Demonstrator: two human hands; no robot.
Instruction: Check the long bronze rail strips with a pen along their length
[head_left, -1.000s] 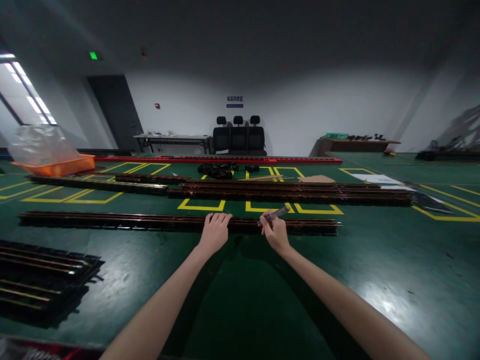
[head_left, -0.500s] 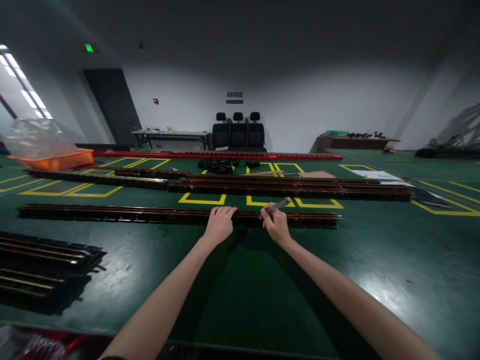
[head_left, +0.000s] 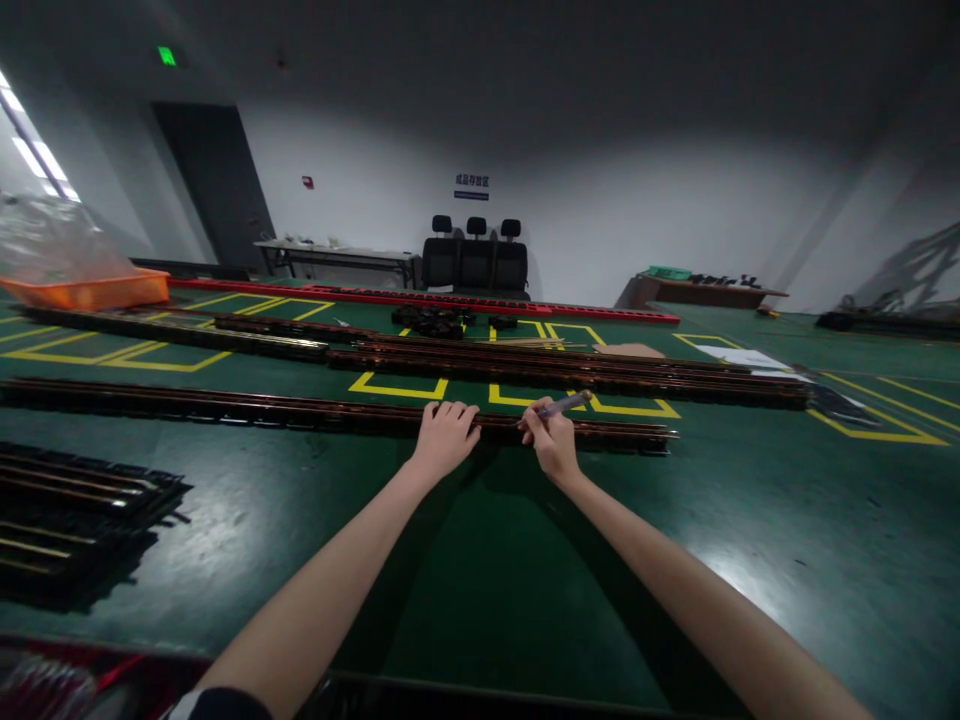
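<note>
A long dark rail with copper-coloured strips [head_left: 225,405] lies across the green table in front of me. My left hand [head_left: 445,438] is on this rail, its fingers curled over the top and the thumb to the right. To its right, my right hand [head_left: 553,440] grips a pen [head_left: 564,404], which looks like a marker with a pale barrel. The pen slants, with its back end up to the right and its lower end down by the rail. My fingers hide its tip.
Behind lie more long rails [head_left: 525,362], a heap of black parts [head_left: 431,321] and a red rail [head_left: 600,313]. More dark rails [head_left: 67,500] sit at the near left. An orange tray [head_left: 97,292] holds clear plastic. White papers [head_left: 750,358] lie at right.
The view has tilted and shifted slightly. My left hand's fingers have spread and its thumb has come away to the right. My right hand still holds the pen, now slanting flatter.
</note>
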